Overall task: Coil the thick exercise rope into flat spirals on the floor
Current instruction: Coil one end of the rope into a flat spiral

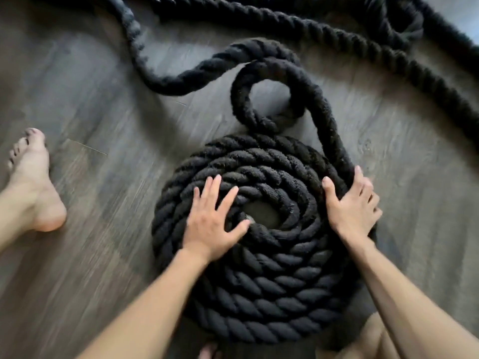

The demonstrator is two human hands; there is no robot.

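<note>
1. Nearest, flat on the floor (77, 99): coil (259, 294), several turns wound.
2. Pressing its inner turns at 9 o'clock: left hand (212, 218), fingers spread, holding nothing.
3. Wrapped round the feeding strand at 3 o'clock: right hand (352, 206).
4. Beyond, 12 o'clock: twisted loop (238, 99). Dragged in unstraightened, likely to ride up over the spiral.
5. Farthest: slack (337, 29), piled loosely, could snag mid-pull.

Dark grey-brown wood-plank floor (85, 81) (visible seams), soft light sheen across boards.
</note>
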